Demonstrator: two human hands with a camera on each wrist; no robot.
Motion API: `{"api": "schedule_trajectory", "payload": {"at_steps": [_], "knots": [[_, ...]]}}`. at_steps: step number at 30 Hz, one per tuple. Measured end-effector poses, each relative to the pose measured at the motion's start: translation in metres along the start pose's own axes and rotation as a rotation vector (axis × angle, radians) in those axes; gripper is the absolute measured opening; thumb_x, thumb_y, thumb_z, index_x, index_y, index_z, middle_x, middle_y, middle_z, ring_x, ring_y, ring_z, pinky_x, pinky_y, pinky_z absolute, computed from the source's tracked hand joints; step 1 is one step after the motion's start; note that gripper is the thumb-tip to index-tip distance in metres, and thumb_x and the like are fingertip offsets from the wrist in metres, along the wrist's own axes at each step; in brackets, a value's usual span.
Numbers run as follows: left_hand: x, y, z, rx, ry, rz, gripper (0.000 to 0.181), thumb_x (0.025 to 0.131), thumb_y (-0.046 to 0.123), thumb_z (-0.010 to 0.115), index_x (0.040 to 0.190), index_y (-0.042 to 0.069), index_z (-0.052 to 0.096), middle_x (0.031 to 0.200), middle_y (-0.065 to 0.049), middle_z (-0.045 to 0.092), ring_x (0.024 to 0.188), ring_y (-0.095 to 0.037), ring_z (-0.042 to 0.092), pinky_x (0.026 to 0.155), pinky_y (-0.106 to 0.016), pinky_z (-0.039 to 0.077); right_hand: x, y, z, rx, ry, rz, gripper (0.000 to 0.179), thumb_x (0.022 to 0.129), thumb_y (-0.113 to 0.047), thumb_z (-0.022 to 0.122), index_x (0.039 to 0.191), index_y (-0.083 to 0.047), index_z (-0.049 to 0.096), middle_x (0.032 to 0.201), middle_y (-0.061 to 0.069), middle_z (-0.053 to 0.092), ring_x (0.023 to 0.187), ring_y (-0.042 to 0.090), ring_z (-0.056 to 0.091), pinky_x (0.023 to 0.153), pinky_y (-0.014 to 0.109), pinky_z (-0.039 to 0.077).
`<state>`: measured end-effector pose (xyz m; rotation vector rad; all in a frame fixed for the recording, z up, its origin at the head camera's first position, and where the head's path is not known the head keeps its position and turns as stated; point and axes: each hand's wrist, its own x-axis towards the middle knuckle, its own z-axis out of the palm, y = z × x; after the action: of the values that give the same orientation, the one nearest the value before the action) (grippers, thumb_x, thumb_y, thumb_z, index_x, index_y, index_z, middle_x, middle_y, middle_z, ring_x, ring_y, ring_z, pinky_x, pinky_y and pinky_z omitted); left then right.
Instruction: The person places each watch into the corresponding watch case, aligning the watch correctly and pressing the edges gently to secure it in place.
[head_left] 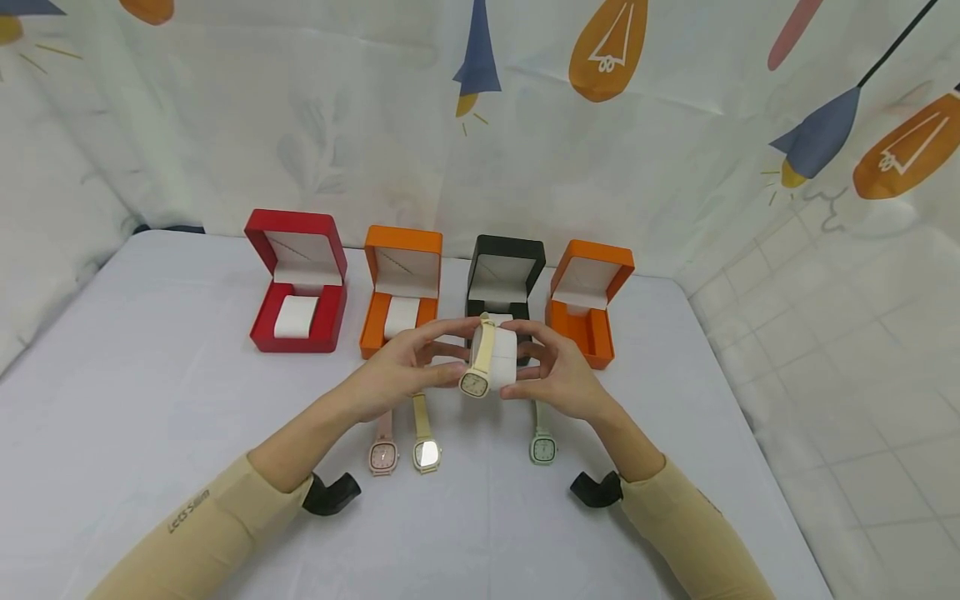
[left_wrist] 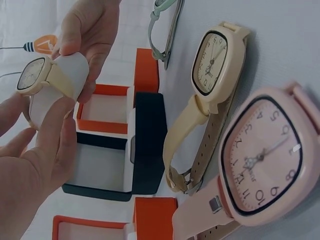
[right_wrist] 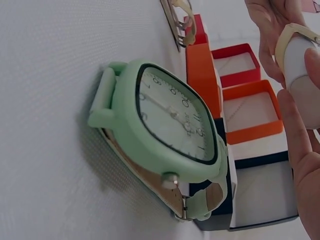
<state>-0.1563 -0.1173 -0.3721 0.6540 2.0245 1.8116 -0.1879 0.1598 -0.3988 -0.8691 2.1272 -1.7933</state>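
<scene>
Between the two hands, above the table and in front of the black box, is a cream watch (head_left: 475, 383) with its strap looped round a white watch cushion (head_left: 504, 360). My left hand (head_left: 401, 367) holds the watch and the cushion's left end, its fingers along the strap. My right hand (head_left: 564, 373) grips the cushion's right end between thumb and fingers. In the left wrist view the watch face (left_wrist: 31, 75) points away from the right hand (left_wrist: 92, 35). Below the hands lie a pink watch (head_left: 383, 457), a pale yellow watch (head_left: 427, 454) and a mint green watch (head_left: 543, 448).
Open boxes stand in a row at the back: red (head_left: 330, 325) and orange (head_left: 375, 325) with white cushions, black (head_left: 517, 310) partly hidden by the hands, and another orange box (head_left: 600, 337) showing its bare orange inside. A printed curtain (head_left: 360, 125) hangs behind the white table (head_left: 172, 375).
</scene>
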Motion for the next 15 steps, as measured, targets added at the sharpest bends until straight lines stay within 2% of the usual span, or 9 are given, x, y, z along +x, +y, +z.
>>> {"api": "schedule_trajectory", "payload": {"at_steps": [15], "knots": [[-0.0046,-0.0013,-0.0001,-0.016,-0.006,0.001,0.065,0.100,0.013,0.069,0.158,0.026,0.042,0.157,0.002,0.040,0.136,-0.032,0.048,0.098,-0.042,0.054,0.0004,-0.0043,0.0059,-0.036,0.035,0.008,0.080,0.075,0.001,0.090,0.145,-0.008,0.054,0.141,0.007,0.051,0.110,0.036,0.058,0.085,0.043,0.060]]}}
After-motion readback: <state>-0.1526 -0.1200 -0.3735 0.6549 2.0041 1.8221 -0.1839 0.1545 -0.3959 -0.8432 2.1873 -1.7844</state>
